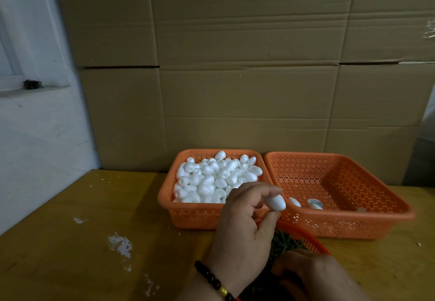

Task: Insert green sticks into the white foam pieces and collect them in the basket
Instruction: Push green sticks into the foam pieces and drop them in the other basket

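Orange left basket (169, 203) heaped with foam eggs (211, 178) | right basket (348, 227) nearly bare, by table's back edge | left hand (244, 225) pinches smooth white egg (277, 203) | right hand (313, 274) in green sticks (283, 241), grip unclear

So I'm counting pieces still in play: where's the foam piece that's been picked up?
In the head view, the foam piece is pinched in the left hand, held low at centre in front of the gap between the full basket and the right basket.
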The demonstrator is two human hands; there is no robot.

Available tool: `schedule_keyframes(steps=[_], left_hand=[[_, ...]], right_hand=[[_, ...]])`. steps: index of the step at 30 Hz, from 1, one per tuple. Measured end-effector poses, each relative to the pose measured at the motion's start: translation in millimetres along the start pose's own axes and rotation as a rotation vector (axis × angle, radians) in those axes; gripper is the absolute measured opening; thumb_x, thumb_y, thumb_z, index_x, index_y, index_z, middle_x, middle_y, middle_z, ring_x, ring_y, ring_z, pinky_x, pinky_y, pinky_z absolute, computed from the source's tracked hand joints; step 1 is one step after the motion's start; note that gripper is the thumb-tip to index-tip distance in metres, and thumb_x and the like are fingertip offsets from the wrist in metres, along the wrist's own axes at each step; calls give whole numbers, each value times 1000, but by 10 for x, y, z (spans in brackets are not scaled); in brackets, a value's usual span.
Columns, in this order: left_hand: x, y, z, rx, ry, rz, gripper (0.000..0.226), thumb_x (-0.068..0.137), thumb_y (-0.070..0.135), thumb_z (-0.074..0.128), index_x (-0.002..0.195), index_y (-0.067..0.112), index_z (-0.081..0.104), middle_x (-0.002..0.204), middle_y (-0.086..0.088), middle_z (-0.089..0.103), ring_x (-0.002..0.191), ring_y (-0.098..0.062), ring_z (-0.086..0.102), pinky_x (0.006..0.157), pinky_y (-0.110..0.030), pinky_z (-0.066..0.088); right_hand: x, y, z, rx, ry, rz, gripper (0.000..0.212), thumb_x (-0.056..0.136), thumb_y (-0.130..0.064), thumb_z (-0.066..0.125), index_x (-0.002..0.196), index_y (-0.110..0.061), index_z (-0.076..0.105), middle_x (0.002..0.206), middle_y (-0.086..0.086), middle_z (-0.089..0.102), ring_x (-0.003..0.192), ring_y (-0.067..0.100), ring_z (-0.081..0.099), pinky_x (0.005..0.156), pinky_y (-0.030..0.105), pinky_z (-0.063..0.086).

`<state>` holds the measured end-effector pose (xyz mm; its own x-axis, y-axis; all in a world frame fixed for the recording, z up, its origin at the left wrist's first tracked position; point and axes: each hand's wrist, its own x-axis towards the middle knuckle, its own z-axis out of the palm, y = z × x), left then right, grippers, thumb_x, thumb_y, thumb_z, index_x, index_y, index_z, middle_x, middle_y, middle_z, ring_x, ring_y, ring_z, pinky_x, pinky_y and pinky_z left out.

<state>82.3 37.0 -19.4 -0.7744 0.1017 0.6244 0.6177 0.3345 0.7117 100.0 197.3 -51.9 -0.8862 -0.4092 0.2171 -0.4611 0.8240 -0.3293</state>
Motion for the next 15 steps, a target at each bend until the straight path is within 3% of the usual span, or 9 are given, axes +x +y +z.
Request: schedule_keyframes(steps=[5,9,12,15], left_hand=[[1,27,-23,-117,-23,-76,34,90,12,62,110,40,61,107,18,61,103,-4,58,81,-12,46],[28,42,-28,-228,-21,-128,27,94,17,57,114,34,61,116,16,64,105,-5,61,86,-20,50],[41,61,-36,-343,-29,-189,30,97,12,53,117,33,60,119,10,66,109,-5,62,88,-21,51],[49,89,-47,-398,-24,-246,27,98,17,51,117,33,59,113,14,68,108,-5,62,82,-18,51]], right_hand=[[1,-32,-2,-14,22,7,24,89,-44,54,113,-45,59,109,-23,61,101,-10,53,89,4,37],[-16,-39,-27,-1,93,17,26,87,-48,55,113,-49,61,109,-24,62,105,-10,52,89,0,33],[-30,-64,-66,14,99,34,24,83,-51,59,106,-47,65,102,-26,62,99,-11,55,88,4,38],[-36,-102,-108,67,117,26,15,80,-49,64,93,-43,69,88,-28,60,84,-15,54,80,4,40]])
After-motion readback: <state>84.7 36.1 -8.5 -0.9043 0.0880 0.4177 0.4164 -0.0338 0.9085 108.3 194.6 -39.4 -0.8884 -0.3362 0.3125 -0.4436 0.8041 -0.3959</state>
